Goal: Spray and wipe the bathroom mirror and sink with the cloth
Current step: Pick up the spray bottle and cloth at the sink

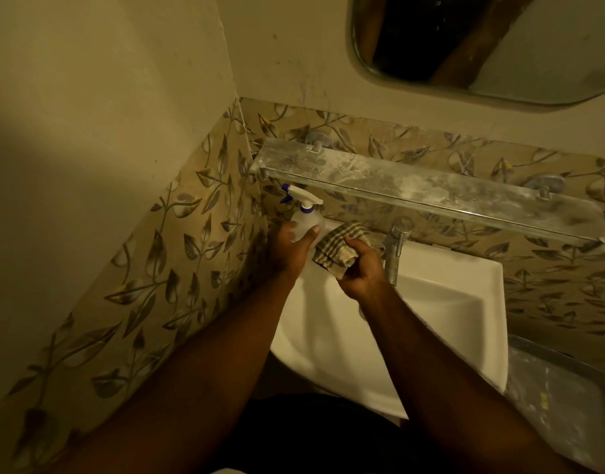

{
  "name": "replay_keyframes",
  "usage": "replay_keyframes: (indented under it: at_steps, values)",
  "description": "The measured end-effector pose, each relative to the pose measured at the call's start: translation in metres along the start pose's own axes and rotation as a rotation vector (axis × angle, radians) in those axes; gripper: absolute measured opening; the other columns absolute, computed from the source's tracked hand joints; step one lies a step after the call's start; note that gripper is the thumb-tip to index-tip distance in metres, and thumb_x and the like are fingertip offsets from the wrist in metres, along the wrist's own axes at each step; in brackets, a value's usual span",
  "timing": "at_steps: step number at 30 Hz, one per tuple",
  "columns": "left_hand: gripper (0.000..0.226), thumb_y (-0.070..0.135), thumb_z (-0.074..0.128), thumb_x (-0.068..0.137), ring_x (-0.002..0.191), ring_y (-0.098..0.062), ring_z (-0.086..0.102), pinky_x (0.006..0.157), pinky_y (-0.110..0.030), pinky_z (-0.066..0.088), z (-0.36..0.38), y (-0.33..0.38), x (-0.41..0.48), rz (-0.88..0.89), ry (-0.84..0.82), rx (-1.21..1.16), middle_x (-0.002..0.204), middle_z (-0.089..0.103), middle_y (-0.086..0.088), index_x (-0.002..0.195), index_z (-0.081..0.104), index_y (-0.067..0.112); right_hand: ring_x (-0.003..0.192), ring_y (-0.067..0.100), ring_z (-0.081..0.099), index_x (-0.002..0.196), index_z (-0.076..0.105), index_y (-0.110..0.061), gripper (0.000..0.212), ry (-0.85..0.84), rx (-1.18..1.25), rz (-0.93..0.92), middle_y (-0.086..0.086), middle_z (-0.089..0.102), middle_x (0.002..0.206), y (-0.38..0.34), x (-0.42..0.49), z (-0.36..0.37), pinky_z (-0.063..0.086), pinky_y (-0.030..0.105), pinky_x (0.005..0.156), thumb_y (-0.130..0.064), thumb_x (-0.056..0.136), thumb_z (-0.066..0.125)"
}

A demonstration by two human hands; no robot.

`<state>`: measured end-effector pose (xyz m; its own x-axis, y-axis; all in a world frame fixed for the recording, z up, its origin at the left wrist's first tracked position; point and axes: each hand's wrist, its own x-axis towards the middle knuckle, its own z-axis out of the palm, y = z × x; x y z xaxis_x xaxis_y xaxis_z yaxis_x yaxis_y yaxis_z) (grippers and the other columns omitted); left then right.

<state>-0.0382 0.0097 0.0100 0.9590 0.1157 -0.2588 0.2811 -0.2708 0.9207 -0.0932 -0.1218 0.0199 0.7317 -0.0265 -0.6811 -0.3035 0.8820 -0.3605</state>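
Note:
A clear spray bottle (306, 218) with a white and blue trigger head stands at the sink's back left corner, and my left hand (291, 249) wraps around its body. My right hand (361, 271) grips a bunched checked cloth (342, 246) just to the right of the bottle, over the back rim of the white sink (465, 302). The mirror (499, 46) hangs on the wall at the top right, with only its lower part in view.
A metal tap (397, 251) rises from the sink's back edge right beside my right hand. A dusty glass shelf (431, 186) runs along the wall above the sink. Leaf-patterned tiles cover the left wall close to the bottle. A metal surface (561, 388) lies at the lower right.

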Motion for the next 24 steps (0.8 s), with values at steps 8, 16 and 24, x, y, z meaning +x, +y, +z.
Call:
replay_keyframes:
  at_steps: [8, 16, 24]
  values:
    - [0.113, 0.050, 0.082, 0.070, 0.145, -0.034, 0.024, 0.115, -0.046, 0.027, 0.016, 0.025, 0.016, 0.086, 0.237, 0.415, 0.159, 0.023, -0.016, 0.153, 0.017, 0.009, 0.130, 0.035, 0.060, 0.138, 0.058, -0.003, 0.047, 0.022, 0.031, -0.042, 0.020, 0.064, 0.137, -0.002, -0.001, 0.003, 0.047, 0.050, 0.110, -0.012, 0.092, 0.059]
    - [0.111, 0.039, 0.088, 0.065, 0.136, -0.035, 0.043, 0.108, -0.050, 0.038, 0.038, 0.036, 0.045, 0.037, 0.211, 0.205, 0.149, 0.042, -0.013, 0.151, 0.023, 0.013, 0.125, 0.035, 0.062, 0.139, 0.059, -0.003, 0.048, 0.008, 0.019, -0.080, 0.020, 0.062, 0.138, -0.016, -0.005, 0.006, 0.059, 0.046, 0.085, -0.011, 0.092, 0.058]
    - [0.099, 0.024, 0.089, 0.066, 0.130, -0.036, 0.048, 0.104, -0.044, 0.041, 0.057, 0.040, 0.062, 0.024, 0.282, 0.032, 0.146, 0.044, -0.016, 0.146, 0.032, 0.008, 0.130, 0.035, 0.058, 0.140, 0.057, -0.002, 0.047, 0.011, 0.015, -0.066, 0.020, 0.061, 0.140, -0.028, -0.005, -0.002, 0.057, 0.045, 0.086, -0.012, 0.095, 0.056]
